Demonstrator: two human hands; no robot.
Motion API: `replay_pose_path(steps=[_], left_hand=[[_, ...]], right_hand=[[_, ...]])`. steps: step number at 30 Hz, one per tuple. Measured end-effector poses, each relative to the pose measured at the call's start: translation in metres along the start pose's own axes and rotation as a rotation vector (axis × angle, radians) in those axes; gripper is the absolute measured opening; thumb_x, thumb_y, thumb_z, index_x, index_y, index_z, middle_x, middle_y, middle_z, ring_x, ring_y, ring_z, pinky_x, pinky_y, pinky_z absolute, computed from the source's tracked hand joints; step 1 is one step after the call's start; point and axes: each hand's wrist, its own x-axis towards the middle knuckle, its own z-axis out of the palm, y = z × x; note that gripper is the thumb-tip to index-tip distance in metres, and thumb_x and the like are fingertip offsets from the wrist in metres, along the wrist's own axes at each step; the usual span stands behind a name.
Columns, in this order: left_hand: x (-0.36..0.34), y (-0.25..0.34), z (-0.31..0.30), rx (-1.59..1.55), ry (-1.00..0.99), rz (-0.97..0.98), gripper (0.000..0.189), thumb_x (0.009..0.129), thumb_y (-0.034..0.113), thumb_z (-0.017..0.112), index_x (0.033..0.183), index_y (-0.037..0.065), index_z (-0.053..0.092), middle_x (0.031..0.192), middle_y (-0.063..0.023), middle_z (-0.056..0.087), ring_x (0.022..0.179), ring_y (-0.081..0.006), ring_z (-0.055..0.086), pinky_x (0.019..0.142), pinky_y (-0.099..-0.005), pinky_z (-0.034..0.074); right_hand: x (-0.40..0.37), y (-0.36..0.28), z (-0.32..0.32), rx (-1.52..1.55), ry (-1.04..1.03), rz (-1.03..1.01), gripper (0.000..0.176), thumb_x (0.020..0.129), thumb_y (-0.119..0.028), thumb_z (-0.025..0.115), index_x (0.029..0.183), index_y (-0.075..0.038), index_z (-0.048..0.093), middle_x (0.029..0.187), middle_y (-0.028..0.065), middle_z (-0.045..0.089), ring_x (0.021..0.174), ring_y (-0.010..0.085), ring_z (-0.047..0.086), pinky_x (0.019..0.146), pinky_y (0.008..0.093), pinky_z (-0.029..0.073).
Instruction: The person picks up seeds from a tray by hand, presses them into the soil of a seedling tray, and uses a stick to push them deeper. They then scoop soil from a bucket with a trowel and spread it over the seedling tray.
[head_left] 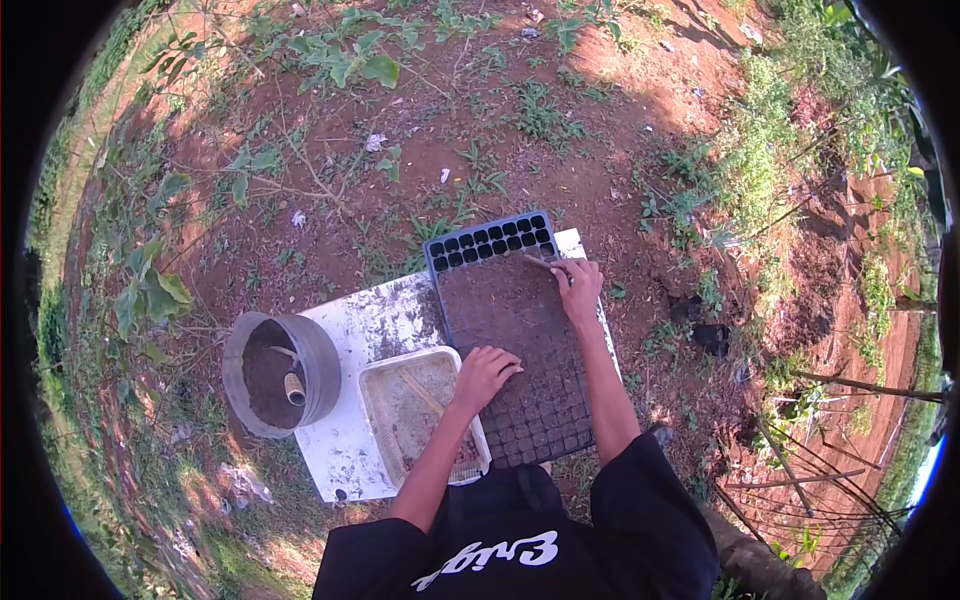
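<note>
A black seedling tray lies in front of me, most of its cells filled with dark soil. The cells in the rows at its far end are bare and hollow. My right hand is closed on a thin stick, held over the soil near those hollow cells. Over the middle of the tray's left side, my left hand rests low with its fingers bent together; whatever may be between the fingertips is hidden. Left of the tray, a cream basin contains another flat stick and small reddish bits.
A white, stained board supports the trays. At its left stands a grey bucket with soil and a wooden-handled tool inside. Leafy plants grow on the left, and thin poles lie at the right.
</note>
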Motion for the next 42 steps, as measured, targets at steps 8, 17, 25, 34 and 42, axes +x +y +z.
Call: replay_pose_path(steps=[8, 17, 25, 34, 42], left_hand=[[0.021, 0.003, 0.007, -0.453, 0.244, -0.382, 0.013, 0.083, 0.016, 0.077, 0.091, 0.006, 0.077, 0.095, -0.0057, 0.074, 0.084, -0.0180, 0.068, 0.079, -0.0312, 0.050], [0.060, 0.000, 0.020, -1.126, 0.247, -0.561, 0.021, 0.089, 0.016, 0.076, 0.104, 0.003, 0.071, 0.094, -0.0025, 0.071, 0.085, -0.0082, 0.063, 0.076, -0.0227, 0.048], [0.075, 0.002, 0.016, -0.963, 0.200, -0.603, 0.028, 0.092, 0.027, 0.073, 0.108, 0.005, 0.070, 0.097, -0.0010, 0.069, 0.086, -0.0092, 0.061, 0.074, -0.0245, 0.045], [0.029, 0.012, 0.036, 0.170, -0.035, -0.211, 0.083, 0.089, 0.048, 0.065, 0.157, 0.020, 0.027, 0.160, -0.0313, 0.003, 0.148, -0.0504, 0.001, 0.119, -0.0592, 0.011], [0.005, 0.013, 0.062, 0.292, -0.055, -0.216, 0.081, 0.094, 0.062, 0.049, 0.159, 0.022, 0.021, 0.162, -0.0269, 0.005, 0.150, -0.0468, 0.003, 0.118, -0.0640, 0.005]], right_hand=[[-0.041, -0.027, -0.019, 0.215, -0.064, 0.115, 0.014, 0.084, -0.015, 0.074, 0.098, -0.013, 0.075, 0.096, 0.0071, 0.071, 0.093, 0.0281, 0.060, 0.086, 0.0401, 0.044], [-0.060, -0.053, -0.044, 0.912, -0.461, 0.602, 0.020, 0.090, -0.007, 0.070, 0.108, 0.001, 0.073, 0.097, 0.0050, 0.072, 0.088, 0.0091, 0.064, 0.078, 0.0238, 0.050], [-0.030, -0.033, -0.036, 0.847, -0.382, 0.521, 0.019, 0.086, -0.006, 0.075, 0.103, 0.002, 0.074, 0.095, 0.0079, 0.074, 0.089, 0.0119, 0.068, 0.079, 0.0252, 0.053], [0.062, 0.015, 0.015, 0.108, -0.364, 0.040, 0.011, 0.077, -0.010, 0.076, 0.086, -0.003, 0.074, 0.082, 0.0159, 0.072, 0.076, 0.0311, 0.070, 0.071, 0.0385, 0.054], [0.063, 0.005, 0.025, -0.237, -0.385, -0.183, 0.004, 0.078, -0.008, 0.069, 0.078, -0.007, 0.073, 0.078, 0.0171, 0.069, 0.084, 0.0364, 0.065, 0.078, 0.0470, 0.052]])
